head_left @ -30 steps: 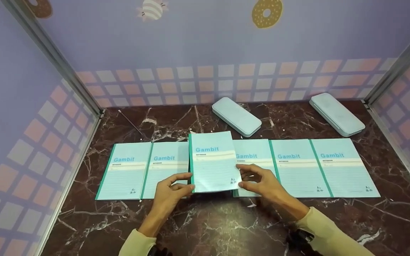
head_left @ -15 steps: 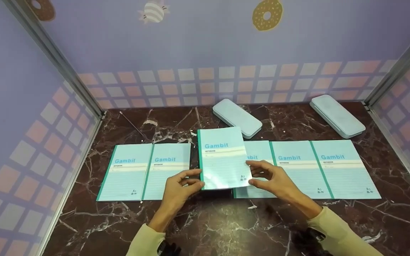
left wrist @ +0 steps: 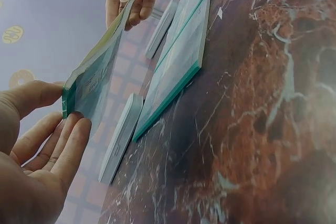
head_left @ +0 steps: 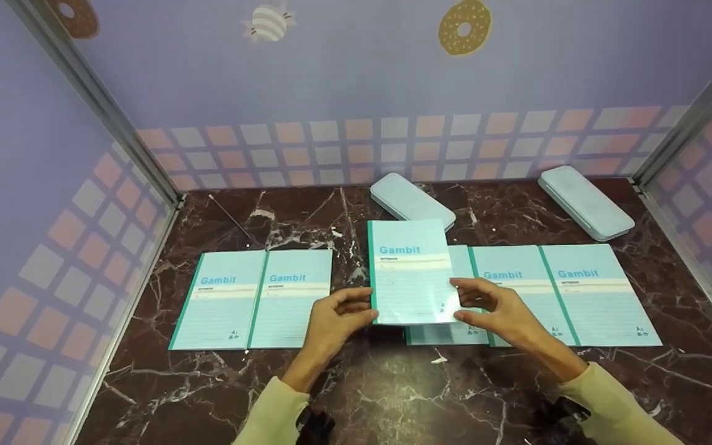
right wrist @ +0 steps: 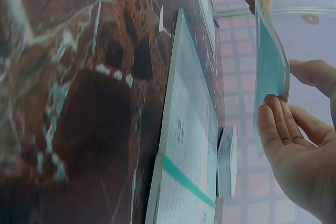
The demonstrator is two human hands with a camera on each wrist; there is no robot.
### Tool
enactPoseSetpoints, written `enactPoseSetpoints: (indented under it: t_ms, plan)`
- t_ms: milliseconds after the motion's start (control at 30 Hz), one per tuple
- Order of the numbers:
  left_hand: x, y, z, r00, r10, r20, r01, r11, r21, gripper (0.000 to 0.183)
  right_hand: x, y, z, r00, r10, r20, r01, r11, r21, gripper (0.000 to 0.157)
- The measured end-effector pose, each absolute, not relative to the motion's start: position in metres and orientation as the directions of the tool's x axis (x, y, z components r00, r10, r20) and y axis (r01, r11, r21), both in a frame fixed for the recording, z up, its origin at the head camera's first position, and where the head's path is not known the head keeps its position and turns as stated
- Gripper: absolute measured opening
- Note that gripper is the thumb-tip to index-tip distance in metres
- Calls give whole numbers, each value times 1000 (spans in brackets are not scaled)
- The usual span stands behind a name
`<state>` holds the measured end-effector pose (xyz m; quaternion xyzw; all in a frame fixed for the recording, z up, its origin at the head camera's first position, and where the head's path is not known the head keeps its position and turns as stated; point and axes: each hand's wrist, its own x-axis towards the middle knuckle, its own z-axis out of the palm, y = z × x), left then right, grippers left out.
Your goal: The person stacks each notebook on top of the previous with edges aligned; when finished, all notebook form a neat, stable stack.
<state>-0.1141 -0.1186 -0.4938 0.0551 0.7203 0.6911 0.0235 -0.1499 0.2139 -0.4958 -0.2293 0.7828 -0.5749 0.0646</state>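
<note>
Both hands hold one light-blue Gambit notebook [head_left: 411, 278] above the table. My left hand [head_left: 337, 318] pinches its green spine edge, thumb on one side and fingers underneath, as the left wrist view shows. On the opposite edge my right hand [head_left: 498, 312] grips it between thumb and fingers. Air shows beneath the notebook [left wrist: 97, 72] in the left wrist view, and it bows slightly in the right wrist view. Under and to the right of it lies a row of matching notebooks [head_left: 597, 309], the nearest one partly hidden by the held notebook.
Two more notebooks [head_left: 291, 309] lie side by side at the left. Behind the held notebook is a pale-blue pencil case [head_left: 411, 198], partly covered; another pencil case [head_left: 584, 204] lies at the back right. A thin stick [head_left: 229, 216] rests at the back left. Patterned walls enclose the marble table [head_left: 368, 395].
Both hands have carried the notebook to the right and slightly upward, off the left pair and over the right-hand row. Bare table now shows between the two groups.
</note>
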Motion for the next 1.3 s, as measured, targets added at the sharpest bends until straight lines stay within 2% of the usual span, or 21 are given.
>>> enactPoseSetpoints:
  t_ms: [500,833,967,1300]
  plan:
    - [-123,-95,-507,-988,138,62,79,117,990,37,-150,243,-500,-887,-435,152,-294,279,-914,55]
    - [-126,-81,-517,-993,113,25,40,132,990,35,-155,254,-510,-881,-464,91,-280,358,-891,57]
    - [-126,-76,-521,-992,122,9,22,104,994,34,-155,258,-512,-876,-475,85,-283,365,-887,57]
    - [-122,-67,-528,-993,98,-65,-49,161,986,34,-152,263,-512,-861,-502,78,-295,370,-881,54]
